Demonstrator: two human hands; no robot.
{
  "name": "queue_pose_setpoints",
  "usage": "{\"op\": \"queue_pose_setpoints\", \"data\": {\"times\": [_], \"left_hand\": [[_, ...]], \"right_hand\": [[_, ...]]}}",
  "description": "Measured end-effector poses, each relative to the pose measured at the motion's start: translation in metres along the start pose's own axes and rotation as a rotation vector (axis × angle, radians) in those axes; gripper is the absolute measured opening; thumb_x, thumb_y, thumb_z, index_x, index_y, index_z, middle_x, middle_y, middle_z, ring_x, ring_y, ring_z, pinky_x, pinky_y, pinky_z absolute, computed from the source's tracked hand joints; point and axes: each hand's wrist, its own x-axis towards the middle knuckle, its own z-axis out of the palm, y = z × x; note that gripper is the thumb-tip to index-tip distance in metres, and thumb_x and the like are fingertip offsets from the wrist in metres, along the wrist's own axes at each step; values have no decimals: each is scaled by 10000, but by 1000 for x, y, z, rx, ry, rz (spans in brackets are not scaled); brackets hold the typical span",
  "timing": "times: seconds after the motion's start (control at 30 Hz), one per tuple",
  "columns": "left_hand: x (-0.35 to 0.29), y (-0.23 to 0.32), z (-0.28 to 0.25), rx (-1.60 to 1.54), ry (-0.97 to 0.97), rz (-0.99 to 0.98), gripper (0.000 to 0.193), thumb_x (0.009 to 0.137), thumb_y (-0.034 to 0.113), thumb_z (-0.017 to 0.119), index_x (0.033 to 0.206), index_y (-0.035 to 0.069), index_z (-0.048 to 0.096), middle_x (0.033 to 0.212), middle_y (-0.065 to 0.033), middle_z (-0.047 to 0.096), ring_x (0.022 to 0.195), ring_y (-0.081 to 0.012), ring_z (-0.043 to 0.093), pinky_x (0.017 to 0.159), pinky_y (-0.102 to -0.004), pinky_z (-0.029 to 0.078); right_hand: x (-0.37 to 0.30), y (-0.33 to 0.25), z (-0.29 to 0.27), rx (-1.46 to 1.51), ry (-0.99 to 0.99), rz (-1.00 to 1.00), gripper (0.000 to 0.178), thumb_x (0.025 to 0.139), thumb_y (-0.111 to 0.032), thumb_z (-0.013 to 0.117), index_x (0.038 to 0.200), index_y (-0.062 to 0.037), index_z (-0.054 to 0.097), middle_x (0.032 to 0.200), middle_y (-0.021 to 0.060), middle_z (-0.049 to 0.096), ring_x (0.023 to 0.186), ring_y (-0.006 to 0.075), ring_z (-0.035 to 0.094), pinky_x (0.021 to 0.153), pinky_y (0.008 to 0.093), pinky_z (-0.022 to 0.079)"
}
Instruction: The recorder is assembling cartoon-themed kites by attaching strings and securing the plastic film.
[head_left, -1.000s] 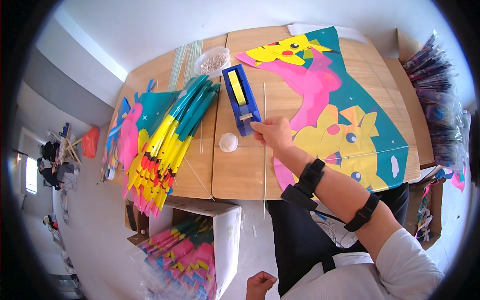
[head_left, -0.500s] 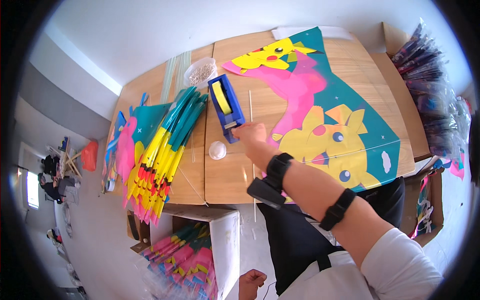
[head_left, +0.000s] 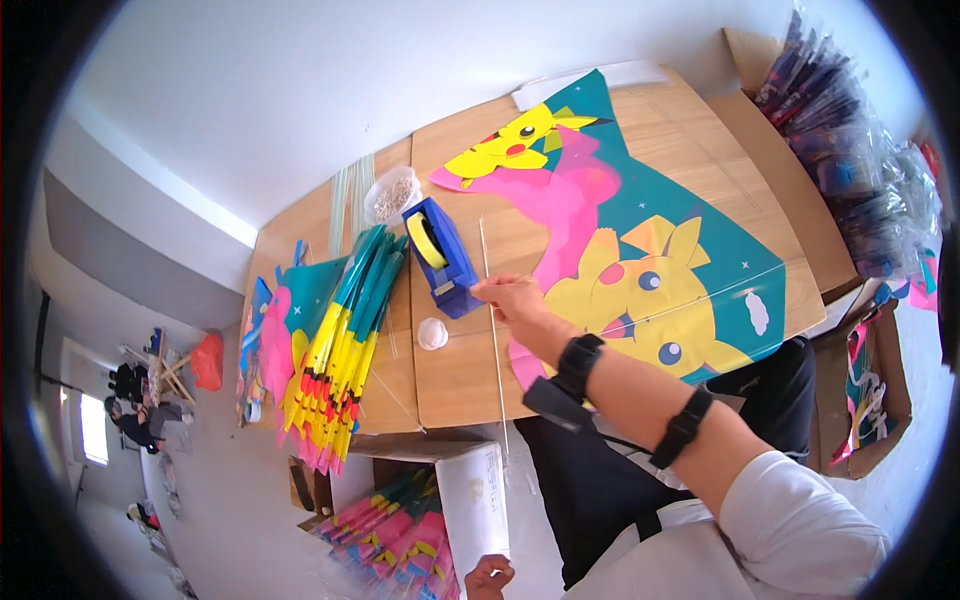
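Note:
My right hand reaches over the table with its fingers pinched, right beside the front end of a blue tape dispenser holding a yellow-cored roll. Whatever is between those fingertips is too small to make out. A thin white rod runs lengthwise under or beside this hand. To its right lies a flat kite sheet in teal and pink, printed with yellow cartoon animals. Low in the view, my left hand is curled closed near the box, and its contents, if any, are hidden.
Folded printed sheets lie at the table's left. A tub of small pieces, pale rods and a white round thing are nearby. Boxes with folded sheets stand below; bagged goods fill one at right.
The whole view has shifted and tilted a little. My right hand stays pinched close to the dispenser's front end. My left hand has dropped slightly lower and left in the view.

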Motion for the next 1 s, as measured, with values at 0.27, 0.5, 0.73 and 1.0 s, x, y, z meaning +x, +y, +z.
{"op": "queue_pose_setpoints", "data": {"times": [0.27,0.5,0.73,1.0], "left_hand": [[65,65,29,105,-101,-188,87,712,-3,576,795,14,593,727,-31,559,711,-133,519,692,-251,414],[126,116,106,308,-137,-40,132,711,-25,550,825,3,611,721,-4,525,701,-110,489,676,-232,387],[177,149,185,314,-228,-10,98,769,-15,580,858,6,619,717,-14,549,663,-105,507,628,-209,391],[224,150,217,240,-194,38,128,770,-19,621,897,-2,618,739,-24,567,628,-110,514,573,-224,406]], "right_hand": [[-63,-108,-187,411,11,-132,166,746,14,705,704,-79,574,643,1,536,539,99,474,467,235,364],[-162,-132,-347,603,168,-297,126,791,11,634,736,-68,553,656,2,508,580,90,462,483,228,355],[-194,-135,-427,636,333,-367,164,762,5,591,658,-63,484,626,-1,437,550,83,410,454,212,305],[-165,-160,-451,6,601,-433,130,716,-16,630,624,-14,538,603,11,475,512,97,427,440,241,320]]}}
